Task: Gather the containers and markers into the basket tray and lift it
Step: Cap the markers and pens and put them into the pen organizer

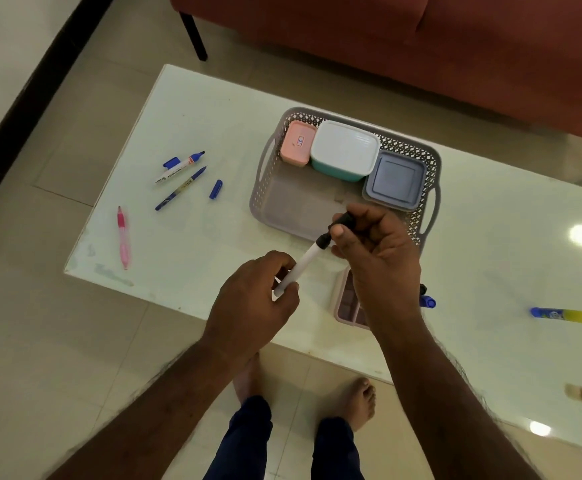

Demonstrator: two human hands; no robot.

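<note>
from the head camera, looking down, the left hand (251, 299) grips the white barrel of a marker (301, 266) held above the near edge of the white worktop (213, 109), while the right hand (374, 251) pinches the black cap (343, 221) just beyond the marker's black tip, thumb on top and fingers curled round it; whether cap and tip touch i cannot tell. just behind the hands sits the grey lattice basket tray (265, 188), and along its far side stand a pink container (298, 143), a white-lidded teal container (345, 150) and a grey container (395, 180), side by side and touching. under the right wrist a pinkish tray with compartments (346, 303) rests on the worktop, partly hidden. to the left, well apart from the basket, lie a white marker with a blue tip (178, 168), its blue cap (171, 162) beside it, a thin blue pen (180, 188), another blue cap (216, 189) and a pink pen (123, 237). on the right lie a blue and yellow marker (559, 315) and a blue cap (428, 301) by the right forearm.
</note>
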